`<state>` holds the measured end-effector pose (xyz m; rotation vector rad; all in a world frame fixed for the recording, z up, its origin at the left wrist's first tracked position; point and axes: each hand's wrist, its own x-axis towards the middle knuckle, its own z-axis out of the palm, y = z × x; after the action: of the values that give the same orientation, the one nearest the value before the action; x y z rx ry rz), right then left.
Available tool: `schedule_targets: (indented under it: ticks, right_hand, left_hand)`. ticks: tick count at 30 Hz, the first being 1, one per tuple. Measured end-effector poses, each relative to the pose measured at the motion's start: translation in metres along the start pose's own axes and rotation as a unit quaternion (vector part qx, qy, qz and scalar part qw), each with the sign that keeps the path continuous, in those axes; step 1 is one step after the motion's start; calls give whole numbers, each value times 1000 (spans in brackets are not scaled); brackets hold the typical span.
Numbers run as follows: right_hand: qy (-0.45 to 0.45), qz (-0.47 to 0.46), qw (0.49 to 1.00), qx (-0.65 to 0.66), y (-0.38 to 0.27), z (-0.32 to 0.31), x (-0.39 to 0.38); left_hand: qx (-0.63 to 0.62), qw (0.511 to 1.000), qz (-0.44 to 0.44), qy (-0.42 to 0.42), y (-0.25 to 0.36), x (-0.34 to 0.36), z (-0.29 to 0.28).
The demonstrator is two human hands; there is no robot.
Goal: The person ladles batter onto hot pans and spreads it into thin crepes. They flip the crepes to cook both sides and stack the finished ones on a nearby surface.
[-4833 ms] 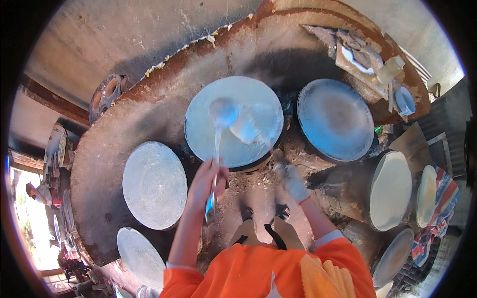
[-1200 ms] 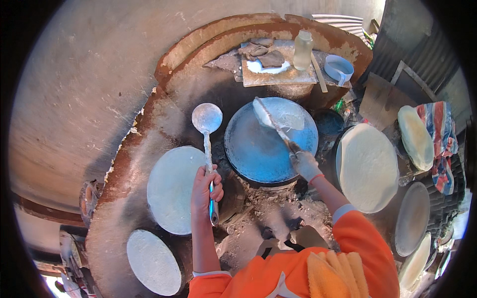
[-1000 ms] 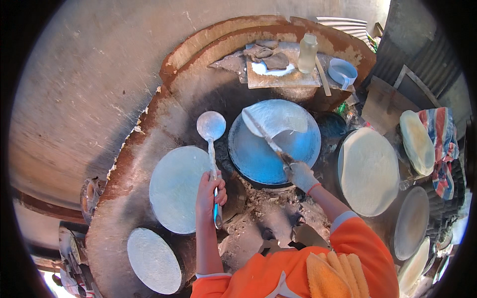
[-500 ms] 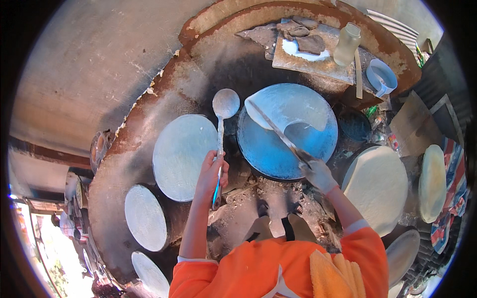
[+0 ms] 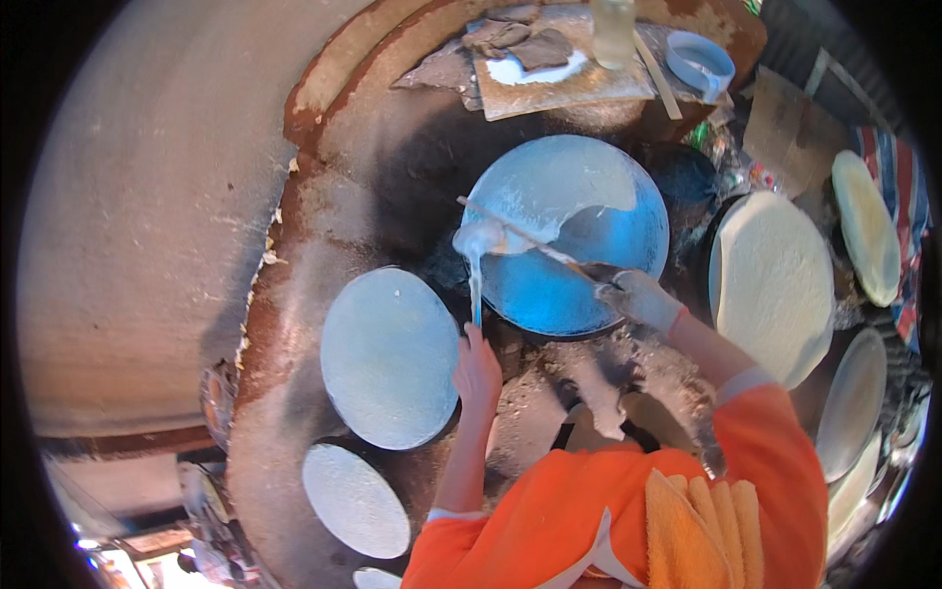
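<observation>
My left hand [image 5: 477,371] is closed round the handle of a ladle [image 5: 479,239]. The ladle's bowl, coated with something pale and a little blurred, is over the left edge of a round griddle [image 5: 549,302]. A thin pale layer of batter [image 5: 569,177] covers the griddle's far part; the near part looks bare and bluish. In my right hand [image 5: 643,301], which wears a pale glove, is a long thin spreading stick [image 5: 530,239]. It slants across the griddle, its far end reaching past the ladle's bowl. Whether stick and ladle touch, I cannot tell.
Left of the griddle lie pale round discs [image 5: 390,358]. On the right, a large cream flat round [image 5: 772,290] rests on a dark plate, with a grey disc [image 5: 852,404] nearer me. Behind are a board [image 5: 579,98], a jar [image 5: 614,34] and a pale blue mug [image 5: 700,64].
The ladle has moved from beside the griddle to over its left edge. The spreading stick now lies flatter across the griddle, and the whole view has shifted and turned.
</observation>
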<state>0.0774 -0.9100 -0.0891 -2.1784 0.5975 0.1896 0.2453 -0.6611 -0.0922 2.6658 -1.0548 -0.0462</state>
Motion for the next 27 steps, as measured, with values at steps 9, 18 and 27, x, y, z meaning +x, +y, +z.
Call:
schedule_targets:
  ticks: [9,18,27]
  right_hand:
    - [-9,78,685,724,23,27,20]
    - [50,-153,948,274,8,33,-45]
    - [122,113,882,440,-39,214,-40]
  left_hand:
    - [-36,997,-60,-22,20,-112,-20]
    - [-284,954,-67,-72,15,-171,-18]
    - [-725,682,-44,-84,-50,-73,-133]
